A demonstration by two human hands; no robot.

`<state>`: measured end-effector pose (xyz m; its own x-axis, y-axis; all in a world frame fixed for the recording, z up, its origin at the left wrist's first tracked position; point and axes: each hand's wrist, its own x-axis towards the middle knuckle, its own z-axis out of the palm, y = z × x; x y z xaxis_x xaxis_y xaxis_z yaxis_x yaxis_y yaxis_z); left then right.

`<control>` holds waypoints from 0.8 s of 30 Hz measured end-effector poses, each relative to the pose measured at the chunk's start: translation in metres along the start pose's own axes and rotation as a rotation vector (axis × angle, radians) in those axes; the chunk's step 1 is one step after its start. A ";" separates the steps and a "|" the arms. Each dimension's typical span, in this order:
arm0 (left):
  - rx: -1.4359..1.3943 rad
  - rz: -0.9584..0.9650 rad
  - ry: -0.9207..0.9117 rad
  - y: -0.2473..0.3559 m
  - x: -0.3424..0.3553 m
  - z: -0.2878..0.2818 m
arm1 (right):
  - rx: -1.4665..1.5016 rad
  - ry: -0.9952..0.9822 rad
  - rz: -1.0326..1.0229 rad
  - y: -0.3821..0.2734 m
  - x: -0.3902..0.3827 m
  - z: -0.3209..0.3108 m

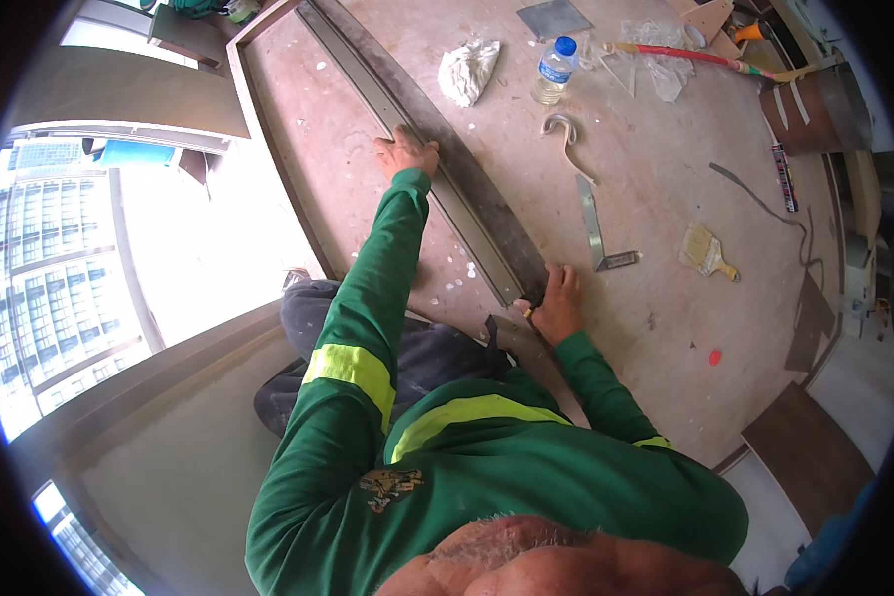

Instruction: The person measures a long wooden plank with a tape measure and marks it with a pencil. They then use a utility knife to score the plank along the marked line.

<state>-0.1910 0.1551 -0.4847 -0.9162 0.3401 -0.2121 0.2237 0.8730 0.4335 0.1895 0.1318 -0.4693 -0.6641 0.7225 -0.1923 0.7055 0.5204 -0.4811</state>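
A long beige-grey strip (466, 227) runs diagonally over the pale panel, with a dark stained band along its right side. My left hand (404, 152) grips it partway along, fingers over its left side and thumb at its right. At its near end my right hand (554, 303) has its fingers closed around a small dark-and-yellow tool (529, 306), partly hidden by the fingers. Right of that hand lie a metal try square (594, 238) and a paintbrush (707, 253). A curved pale strip (563, 129) lies farther back.
A water bottle (552, 72), white cloth (467, 70), grey plate (554, 18), red rod (656, 52), tube (784, 179) and brown cylinder (800, 107) lie on the worktop (695, 338). A window (55, 258) is at left; a brown board (805, 452) is at lower right.
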 end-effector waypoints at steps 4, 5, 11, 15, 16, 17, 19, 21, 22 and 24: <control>-0.021 -0.016 0.003 -0.005 -0.001 0.005 | 0.016 -0.008 0.002 0.006 -0.009 0.001; -0.016 -0.008 0.007 -0.006 -0.003 0.007 | 0.014 -0.017 0.006 0.006 -0.011 0.001; -0.051 0.008 -0.023 -0.017 0.001 0.010 | -0.103 -0.041 0.000 0.000 -0.023 0.002; -0.063 0.012 -0.010 -0.022 0.010 0.007 | 0.090 0.024 -0.184 0.000 -0.031 0.032; -0.047 -0.008 -0.014 -0.022 0.012 0.006 | 0.078 0.038 -0.162 -0.003 -0.030 0.036; -0.031 -0.029 -0.018 -0.022 0.015 0.005 | 0.066 0.052 -0.140 -0.005 -0.029 0.039; -0.034 -0.054 -0.048 -0.020 0.015 0.002 | 0.082 0.085 -0.142 -0.005 -0.031 0.041; -0.073 -0.062 -0.103 -0.013 0.012 -0.003 | 0.098 0.107 -0.121 -0.004 -0.032 0.043; -0.072 -0.065 -0.105 -0.017 0.014 -0.004 | 0.111 0.109 -0.113 -0.007 -0.031 0.043; -0.070 -0.071 -0.111 -0.023 0.018 -0.005 | 0.137 0.102 -0.101 -0.011 -0.030 0.043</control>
<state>-0.2141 0.1391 -0.4946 -0.8854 0.3185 -0.3386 0.1324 0.8710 0.4731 0.1913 0.0851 -0.4949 -0.6965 0.7157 -0.0524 0.5914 0.5312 -0.6067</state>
